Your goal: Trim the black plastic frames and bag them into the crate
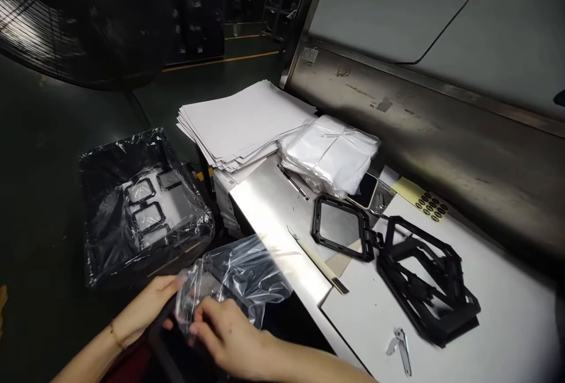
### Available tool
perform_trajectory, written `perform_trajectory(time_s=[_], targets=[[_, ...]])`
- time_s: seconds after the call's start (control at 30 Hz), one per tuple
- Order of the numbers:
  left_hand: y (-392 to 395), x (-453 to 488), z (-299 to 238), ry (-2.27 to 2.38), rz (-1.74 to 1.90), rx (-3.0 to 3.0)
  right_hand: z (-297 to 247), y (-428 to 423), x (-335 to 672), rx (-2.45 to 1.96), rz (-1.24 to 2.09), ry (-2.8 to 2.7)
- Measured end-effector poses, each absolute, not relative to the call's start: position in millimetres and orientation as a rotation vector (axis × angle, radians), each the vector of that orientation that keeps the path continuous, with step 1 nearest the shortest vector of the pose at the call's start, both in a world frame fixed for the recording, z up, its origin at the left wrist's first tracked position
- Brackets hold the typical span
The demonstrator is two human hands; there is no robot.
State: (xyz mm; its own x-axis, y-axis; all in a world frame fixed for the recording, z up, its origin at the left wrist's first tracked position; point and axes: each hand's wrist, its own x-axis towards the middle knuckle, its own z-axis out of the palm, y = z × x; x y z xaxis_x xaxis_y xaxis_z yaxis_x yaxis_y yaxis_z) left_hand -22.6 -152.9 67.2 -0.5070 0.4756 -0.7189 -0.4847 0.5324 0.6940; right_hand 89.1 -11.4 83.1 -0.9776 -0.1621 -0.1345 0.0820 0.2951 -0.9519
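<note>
My left hand (159,293) is closed at the bottom left around a black plastic frame (165,345) and the mouth of a clear plastic bag (251,271). The frame is partly inside the bag, and its lower part hangs toward my lap. My right hand (229,333) pinches the bag's edge with thumb and forefinger, close beside the left hand. The rest of the bag spreads out to the right, over the metal table's edge. Some of my left fingers are hidden behind the film.
A lined box (106,253) with bagged frames stands at left. On the table lie paper sheets (247,118), a bag stack (331,147), a craft knife (320,262), black frames (424,324), a phone (365,190), nail clippers (401,350) and stickers (431,206). A fan (88,24) looms upper left.
</note>
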Motion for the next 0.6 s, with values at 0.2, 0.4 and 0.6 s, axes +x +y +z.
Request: perform_trajectory(time_s=[0.2,0.4,0.6], targets=[[-164.3,-17.3,64.1,1.772,1.027,-0.263,62.1,12.7,91.6,0.092,-1.604,2.575],[-164.4,-29.2,85.1,1.714,0.969,-0.178,72.9,40.1,70.4,0.242,-1.663,2.632],[-172.3,-36.7,73.9,1.183,1.187,-0.556,103.4,3.7,29.0,0.004,-2.031,2.420]])
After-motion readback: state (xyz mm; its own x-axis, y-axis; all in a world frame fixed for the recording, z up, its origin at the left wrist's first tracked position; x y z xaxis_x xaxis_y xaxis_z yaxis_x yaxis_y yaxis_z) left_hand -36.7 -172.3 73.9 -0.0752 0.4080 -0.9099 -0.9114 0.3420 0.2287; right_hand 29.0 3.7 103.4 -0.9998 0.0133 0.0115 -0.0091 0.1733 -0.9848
